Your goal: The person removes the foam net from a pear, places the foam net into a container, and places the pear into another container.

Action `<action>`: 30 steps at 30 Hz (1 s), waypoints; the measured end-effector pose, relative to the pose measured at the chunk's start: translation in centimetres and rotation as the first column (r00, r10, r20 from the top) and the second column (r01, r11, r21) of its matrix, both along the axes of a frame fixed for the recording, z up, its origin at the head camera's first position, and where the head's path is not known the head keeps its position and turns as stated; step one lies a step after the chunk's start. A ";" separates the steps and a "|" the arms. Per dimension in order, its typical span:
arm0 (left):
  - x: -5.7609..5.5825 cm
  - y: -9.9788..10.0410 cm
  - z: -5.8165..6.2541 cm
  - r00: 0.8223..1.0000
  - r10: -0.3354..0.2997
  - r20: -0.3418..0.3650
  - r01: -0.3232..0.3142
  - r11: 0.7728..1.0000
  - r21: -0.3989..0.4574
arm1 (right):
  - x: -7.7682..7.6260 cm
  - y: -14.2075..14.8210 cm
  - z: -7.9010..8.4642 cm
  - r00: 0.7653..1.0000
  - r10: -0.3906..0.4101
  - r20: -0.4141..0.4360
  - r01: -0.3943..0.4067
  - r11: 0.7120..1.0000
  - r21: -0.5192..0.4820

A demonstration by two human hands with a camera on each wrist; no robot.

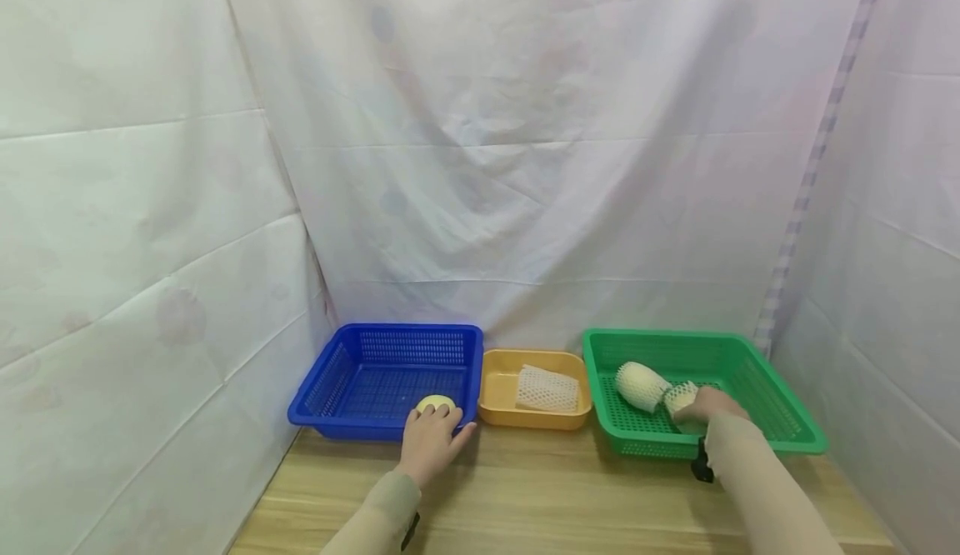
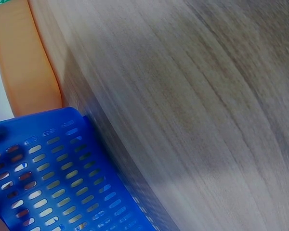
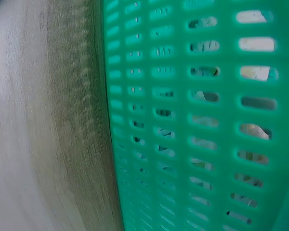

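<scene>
Left of the orange tray (image 1: 497, 372), my left hand (image 1: 432, 447) lays its fingers over a pale fruit (image 1: 437, 400), thumb apart, whether gripping I cannot tell; a careless push could roll that fruit across the blue basket (image 1: 386, 340). Right of the tray, inside the green basket (image 1: 660, 340), my right hand grips a netted fruit (image 1: 678, 397), fingertips hidden, and snagged mesh might drag the other netted fruit (image 1: 639, 384) just beyond.

Left fingers (image 1: 429, 418) point forward; right arm (image 1: 767, 488) reaches out.
</scene>
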State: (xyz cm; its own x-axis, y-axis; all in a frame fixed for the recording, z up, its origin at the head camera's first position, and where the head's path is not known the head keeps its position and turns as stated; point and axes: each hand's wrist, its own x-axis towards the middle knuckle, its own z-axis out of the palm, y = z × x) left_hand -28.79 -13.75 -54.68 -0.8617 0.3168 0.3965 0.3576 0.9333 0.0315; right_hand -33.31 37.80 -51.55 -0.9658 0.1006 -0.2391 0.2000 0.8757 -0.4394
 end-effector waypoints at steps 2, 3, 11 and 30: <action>0.1 0.0 0.1 1.000 0.001 0.003 -0.001 1.000 0.002 | -0.1 0.3 0.0 1.000 -0.007 0.004 0.007 1.000 0.017; 0.1 0.0 0.1 1.000 0.002 0.006 -0.002 1.000 0.001 | -0.2 0.4 0.1 1.000 -0.011 0.005 0.011 1.000 0.021; 0.0 -0.1 -0.2 1.000 0.004 -0.009 -0.004 1.000 0.000 | 0.4 0.7 1.2 1.000 -0.023 -0.002 0.023 0.999 0.040; 0.0 -0.1 -0.3 1.000 -0.003 0.022 0.003 1.000 0.015 | 0.9 1.4 2.1 0.997 0.009 -0.072 -0.003 0.996 0.087</action>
